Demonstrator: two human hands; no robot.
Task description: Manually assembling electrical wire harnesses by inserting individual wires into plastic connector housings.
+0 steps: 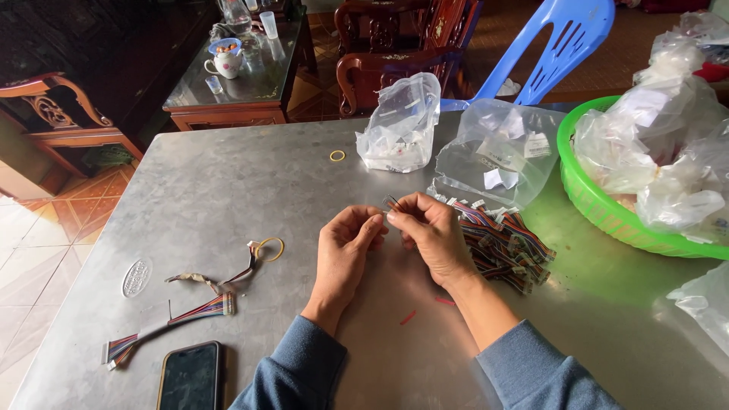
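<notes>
Wires [392,203], a thin short bundle, are pinched between the fingertips of both hands, left hand [345,247] and right hand [434,235], above the table's [228,175] middle; they seem to be mid-sorting, and next would need a steady two-handed grip. Beside the right hand lies a pile of coloured harnesses [505,243], with clear bags [401,125] toward the far edge and a green basket [600,201] of bags at the right edge. A phone [190,376] lies at the near edge, an oval sticker [137,277] toward the left edge.

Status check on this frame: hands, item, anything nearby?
Left hand and right hand both pinching a small wire harness. Pile of multicoloured wire harnesses beside right hand. Nothing blocking.
</notes>
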